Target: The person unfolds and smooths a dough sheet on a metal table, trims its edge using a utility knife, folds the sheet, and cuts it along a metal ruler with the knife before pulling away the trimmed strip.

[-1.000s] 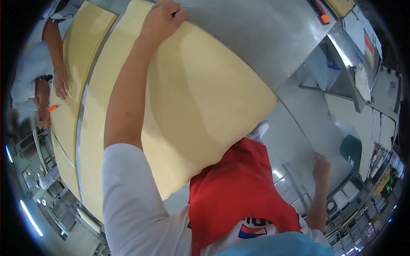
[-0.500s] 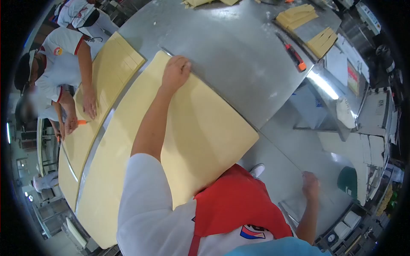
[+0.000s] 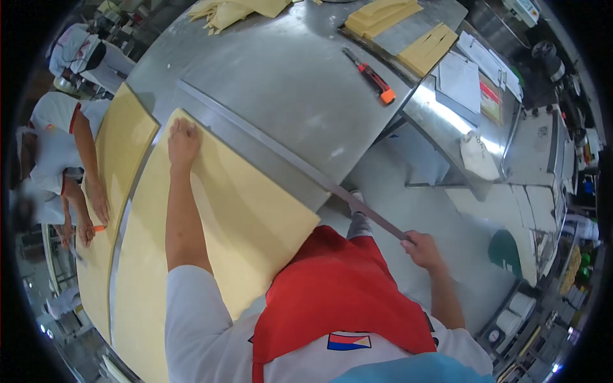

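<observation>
Gripping a long bar (image 3: 294, 157) mid-frame, my right hand (image 3: 421, 249) is closed. My left hand (image 3: 183, 142) rests on the yellow sheet (image 3: 239, 217), left of center; I can't tell if it grips.

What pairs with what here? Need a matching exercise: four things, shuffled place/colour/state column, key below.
Things
1. left hand
2. right hand
3. cutter
4. apron

Place, colour or state
A. lying on the table
B. red
C. resting on the sheet, by its far corner
D. closed around one end of the strip

Pairs: 1-C, 2-D, 3-A, 4-B
</observation>
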`<control>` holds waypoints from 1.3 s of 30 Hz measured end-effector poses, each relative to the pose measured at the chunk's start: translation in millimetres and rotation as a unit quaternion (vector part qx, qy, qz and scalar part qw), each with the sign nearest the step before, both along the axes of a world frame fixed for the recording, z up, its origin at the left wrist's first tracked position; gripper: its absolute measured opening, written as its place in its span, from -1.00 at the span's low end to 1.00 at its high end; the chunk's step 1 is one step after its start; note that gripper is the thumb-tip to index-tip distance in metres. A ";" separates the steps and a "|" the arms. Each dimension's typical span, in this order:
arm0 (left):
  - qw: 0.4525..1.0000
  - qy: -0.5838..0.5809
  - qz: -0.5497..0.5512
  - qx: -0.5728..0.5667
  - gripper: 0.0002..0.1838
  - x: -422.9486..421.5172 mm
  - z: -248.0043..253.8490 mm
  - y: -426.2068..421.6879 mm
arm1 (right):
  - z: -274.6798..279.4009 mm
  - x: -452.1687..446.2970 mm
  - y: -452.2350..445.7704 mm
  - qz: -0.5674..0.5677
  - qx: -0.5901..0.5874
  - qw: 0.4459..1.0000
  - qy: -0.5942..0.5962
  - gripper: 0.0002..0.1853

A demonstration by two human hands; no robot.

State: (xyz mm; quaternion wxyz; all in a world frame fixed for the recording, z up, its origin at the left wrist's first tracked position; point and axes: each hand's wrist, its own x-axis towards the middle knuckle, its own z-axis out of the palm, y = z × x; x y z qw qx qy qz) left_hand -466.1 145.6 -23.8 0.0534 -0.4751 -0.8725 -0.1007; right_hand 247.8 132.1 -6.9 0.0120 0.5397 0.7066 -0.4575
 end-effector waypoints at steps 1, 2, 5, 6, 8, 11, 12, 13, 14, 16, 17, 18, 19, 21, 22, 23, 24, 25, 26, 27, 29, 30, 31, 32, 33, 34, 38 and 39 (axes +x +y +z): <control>0.998 -0.048 0.035 0.007 -0.35 21.9 7.9 1.3 | -6.8 -1.9 16.8 0.009 -0.009 0.999 0.042 -0.75; 0.993 -0.093 0.068 0.014 -0.39 44.9 16.6 2.9 | -11.4 -5.7 35.6 0.017 -0.011 0.998 0.053 -0.75; 0.991 -0.012 -0.002 0.134 -0.50 165.2 21.7 10.6 | -10.3 -43.7 86.0 0.107 0.028 0.984 0.137 -0.70; 0.988 0.015 -0.030 0.153 -0.53 198.9 17.2 10.6 | -10.3 -56.0 104.4 0.139 0.035 0.976 0.163 -0.68; 0.982 -0.111 -0.009 0.152 -0.64 272.0 27.2 8.0 | -0.3 -82.2 132.6 0.182 0.043 0.964 0.190 -0.69; 0.901 -0.412 0.118 0.058 -0.68 356.3 32.8 -2.4 | 19.9 -109.9 183.0 0.279 0.093 0.949 0.111 -0.67; 0.848 -0.507 0.145 0.050 -0.70 381.4 38.1 -0.9 | 23.2 -120.6 201.5 0.330 0.142 0.933 0.006 -0.65; 0.806 -0.573 0.145 0.029 -0.67 400.2 37.3 1.0 | 19.8 -129.5 223.5 0.258 0.223 0.939 0.044 -0.61; 0.759 -0.634 0.146 0.014 -0.63 415.8 36.5 3.5 | 15.6 -139.5 248.4 0.186 0.298 0.932 0.087 -0.58; 0.649 -0.738 0.186 -0.012 -0.58 441.4 16.0 11.6 | 23.7 -169.9 298.8 0.122 0.461 0.869 0.131 -0.53; 0.605 -0.779 0.166 -0.010 -0.57 451.1 8.8 16.7 | 29.0 -184.7 318.1 0.129 0.474 0.868 0.076 -0.52; 0.559 -0.817 0.141 -0.009 -0.56 460.0 3.6 24.0 | 33.0 -195.9 332.3 0.131 0.488 0.863 0.018 -0.51; 0.561 -0.814 0.147 0.010 -0.56 471.8 -0.8 33.9 | 32.1 -201.3 338.7 0.145 0.492 0.858 0.032 -0.51; 0.455 -0.864 0.175 0.129 -0.52 487.2 -7.3 53.1 | 26.8 -203.8 344.3 0.192 0.415 0.887 -0.061 -0.45; 0.455 -0.861 0.173 0.144 -0.52 483.6 -9.1 58.5 | 24.8 -201.9 344.7 0.201 0.424 0.882 -0.054 -0.45; 0.392 -0.878 0.173 0.216 -0.51 480.6 -12.1 64.0 | 21.7 -196.5 343.3 0.196 0.422 0.883 -0.058 -0.44; 0.324 -0.887 0.170 0.283 -0.50 478.7 -14.5 69.2 | 16.5 -188.5 342.8 0.190 0.420 0.885 -0.064 -0.42; 0.284 -0.880 0.226 0.305 -0.54 472.1 -5.6 74.6 | 8.3 -179.9 345.5 0.199 0.425 0.881 -0.062 -0.42; 0.278 -0.880 0.227 0.312 -0.54 474.0 -2.9 79.3 | -1.3 -168.7 348.1 0.173 0.409 0.896 -0.029 -0.45; 0.297 -0.863 0.249 0.323 -0.56 479.5 -2.7 84.1 | -7.2 -154.8 346.6 0.148 0.389 0.909 0.002 -0.49; 0.312 -0.843 0.274 0.342 -0.58 491.8 -6.0 92.3 | 4.5 -122.0 334.0 0.145 0.333 0.932 -0.006 -0.59; 0.355 -0.813 0.280 0.367 -0.59 500.2 -8.6 96.9 | 13.4 -104.7 325.7 0.143 0.293 0.945 0.001 -0.62; 0.395 -0.781 0.287 0.390 -0.60 508.1 -10.3 100.5 | 19.0 -84.4 316.4 0.141 0.252 0.957 0.005 -0.64; 0.389 -0.778 0.290 0.399 -0.60 513.5 -5.8 104.8 | 12.3 -60.0 309.8 0.133 0.260 0.956 0.011 -0.65; 0.379 -0.774 0.287 0.418 -0.60 517.5 6.1 110.0 | 7.4 -37.1 302.7 0.123 0.269 0.955 0.018 -0.65; 0.370 -0.771 0.281 0.436 -0.59 519.7 20.5 113.3 | 13.2 -17.8 293.1 0.127 0.273 0.954 -0.006 -0.66; 0.348 -0.780 0.225 0.469 -0.59 520.6 45.3 113.1 | 30.2 34.4 270.0 0.130 0.262 0.953 -0.074 -0.71; 0.343 -0.782 0.217 0.473 -0.59 521.2 47.1 111.1 | 30.3 43.7 266.5 0.131 0.271 0.951 -0.076 -0.71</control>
